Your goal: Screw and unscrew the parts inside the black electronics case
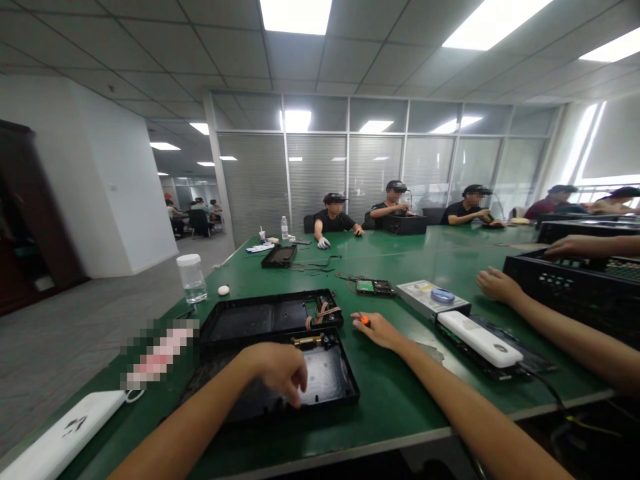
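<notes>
My left hand [279, 371] rests with curled fingers on the near black plastic case half [330, 380], touching its inside; nothing shows in the fingers. My right hand [380, 329] lies on the green table [390, 407] just right of the case, closed round a small tool with an orange handle [365, 321]. Behind the near half lies a second black case half [265, 317] with coloured ribbon wires [325, 313] at its right end. A green circuit board [374, 287] sits further back.
A clear plastic bottle [192, 278] stands at left. A white device [60, 440] lies near the front left edge. A co-worker's hand [497, 285] rests to my right by a white box [480, 338] and a black crate [575, 287]. Several people sit at the far side.
</notes>
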Available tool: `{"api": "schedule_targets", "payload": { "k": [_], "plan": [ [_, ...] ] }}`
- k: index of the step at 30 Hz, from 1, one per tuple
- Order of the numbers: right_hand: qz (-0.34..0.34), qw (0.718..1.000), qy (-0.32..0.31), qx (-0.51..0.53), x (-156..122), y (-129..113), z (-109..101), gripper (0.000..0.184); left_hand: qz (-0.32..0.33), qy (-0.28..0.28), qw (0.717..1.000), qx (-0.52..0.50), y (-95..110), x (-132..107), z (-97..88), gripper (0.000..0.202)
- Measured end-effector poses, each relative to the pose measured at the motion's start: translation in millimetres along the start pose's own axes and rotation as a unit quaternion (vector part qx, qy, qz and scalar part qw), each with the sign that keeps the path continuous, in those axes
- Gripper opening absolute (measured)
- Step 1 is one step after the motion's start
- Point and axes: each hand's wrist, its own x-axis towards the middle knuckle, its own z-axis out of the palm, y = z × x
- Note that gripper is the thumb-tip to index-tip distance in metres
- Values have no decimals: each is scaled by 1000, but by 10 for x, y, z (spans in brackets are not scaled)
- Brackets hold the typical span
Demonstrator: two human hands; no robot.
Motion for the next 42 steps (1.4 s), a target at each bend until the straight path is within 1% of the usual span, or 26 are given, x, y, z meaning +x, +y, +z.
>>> {"api": "schedule_targets", "payload": {
  "k": [1,2,3,4,5,7,10,13,16,20,23,25,27,29,33,36,38,39,41,42],
  "plan": [
    [4,1000,-3,-5,14,-53,33,34,27,19,999,1,-42,146,-67,28],
    [-1,1000,-13,-12,27,-104,61,34,40,65,997,26,-84,302,-116,29],
    [-13,999,-25,-21,36,-150,81,33,50,134,988,64,-129,458,-142,28],
    [-26,999,-37,-30,41,-187,93,31,58,199,973,105,-176,602,-146,27],
    [-39,997,-46,-37,41,-214,96,30,69,239,959,138,-227,727,-131,26],
    [-54,996,-52,-45,31,-232,78,30,93,273,940,180,-330,894,-61,25],
    [-48,998,-22,-42,15,-199,23,32,110,290,929,201,-450,962,56,23],
    [-33,999,10,-27,16,-158,-19,33,119,303,924,201,-489,946,117,20],
    [-31,999,17,-18,22,-141,-25,33,114,304,926,193,-470,960,133,17],
    [-32,999,24,-30,19,-114,-8,34,78,301,928,206,-414,986,143,15],
    [-29,998,27,-47,14,-76,-2,36,78,306,925,211,-357,961,135,15],
    [-26,998,34,-51,13,-55,-6,37,91,324,921,196,-320,940,120,18],
    [-20,998,40,-47,12,-42,-15,37,99,353,915,169,-293,939,109,21],
    [-12,998,42,-37,10,-39,-29,37,86,373,912,150,-281,965,111,23],
    [1,999,43,-10,1,-50,-66,31,49,357,922,141,-286,1050,144,20],
    [9,999,44,4,0,-70,-90,27,74,350,925,126,-296,1073,160,19],
    [27,998,58,27,4,-88,-97,20,105,354,922,115,-304,1063,160,18],
    [49,995,68,49,6,-96,-99,20,119,356,920,111,-308,1055,158,17],
    [109,984,69,125,7,-109,-112,27,142,356,918,102,-320,1040,154,18],
    [138,973,59,174,5,-112,-127,30,150,355,918,96,-327,1036,153,18]
  ]
}}
